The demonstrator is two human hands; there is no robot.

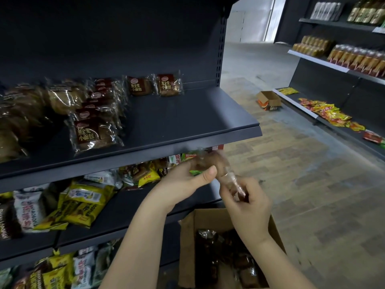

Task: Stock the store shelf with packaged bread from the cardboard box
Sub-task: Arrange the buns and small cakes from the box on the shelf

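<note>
A clear-wrapped brown bread pack [214, 163] is held between both hands just below the front lip of the dark shelf [187, 119]. My left hand [185, 180] grips its upper part with the thumb on top. My right hand [248, 201] pinches its lower end. The open cardboard box [187, 247] stands below my hands with several wrapped breads [225, 255] inside. On the shelf, a row of bread packs [95, 122] runs front to back at the left, and two single packs [154, 85] stand at the back.
Lower shelves hold yellow and white snack bags [83, 203]. Across the wooden aisle floor, another shelving unit [333, 65] carries packaged goods. A small open carton [268, 100] lies on the floor beside it.
</note>
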